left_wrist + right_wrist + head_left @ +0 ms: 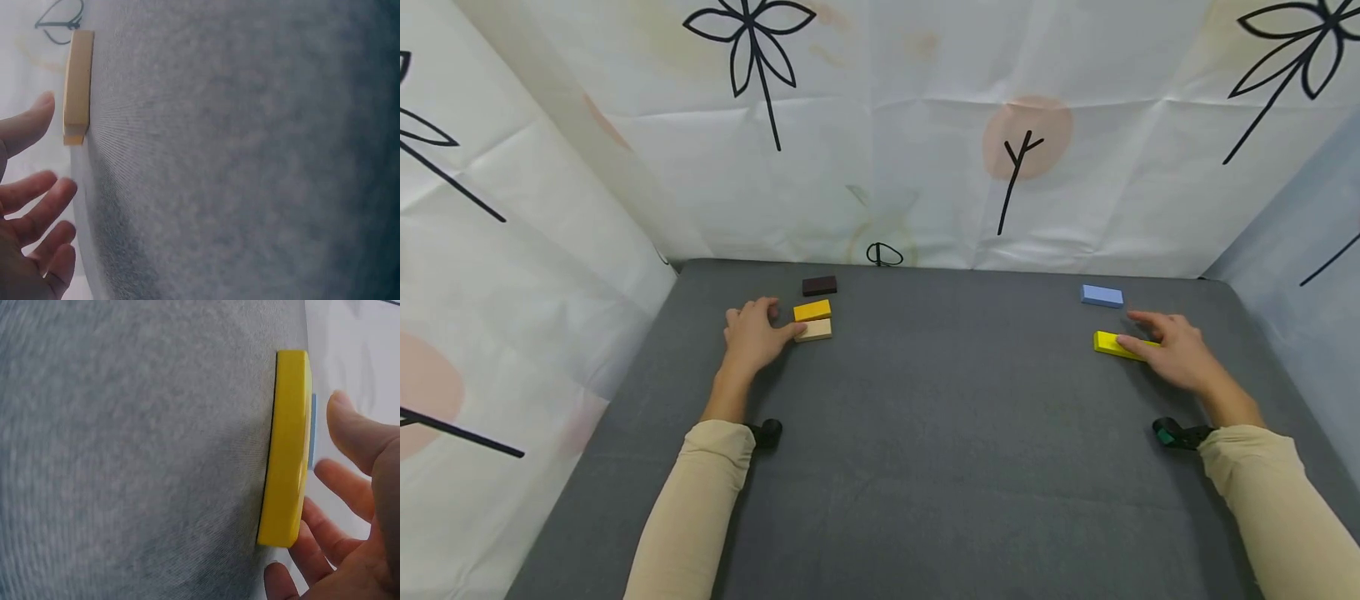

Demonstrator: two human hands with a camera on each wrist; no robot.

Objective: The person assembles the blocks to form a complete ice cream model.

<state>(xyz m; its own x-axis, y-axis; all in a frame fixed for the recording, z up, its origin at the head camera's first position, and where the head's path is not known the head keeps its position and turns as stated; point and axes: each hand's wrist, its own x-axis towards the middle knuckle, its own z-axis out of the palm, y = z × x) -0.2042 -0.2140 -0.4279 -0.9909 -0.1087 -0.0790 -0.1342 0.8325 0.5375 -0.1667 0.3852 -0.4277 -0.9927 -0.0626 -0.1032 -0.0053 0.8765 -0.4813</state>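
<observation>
My left hand [752,335] is by three small blocks on the left of the table, its thumb beside the pale wooden block [814,331]. In the left wrist view that thumb [28,128] stands apart from the wood, fingers loosely bent and holding nothing. Just behind the pale block lie an orange-yellow block [812,311] and a dark brown block [819,286]. On the right, my right hand [1180,352] hovers at the bright yellow block [287,450], thumb and fingers spread and not gripping it. A light blue block [1102,296] lies behind the yellow one.
Grey cloth covers the table [925,433]. White fabric [917,183] printed with plants hangs behind the far edge and along both sides. Each wrist wears a dark camera mount, such as the left mount [767,433].
</observation>
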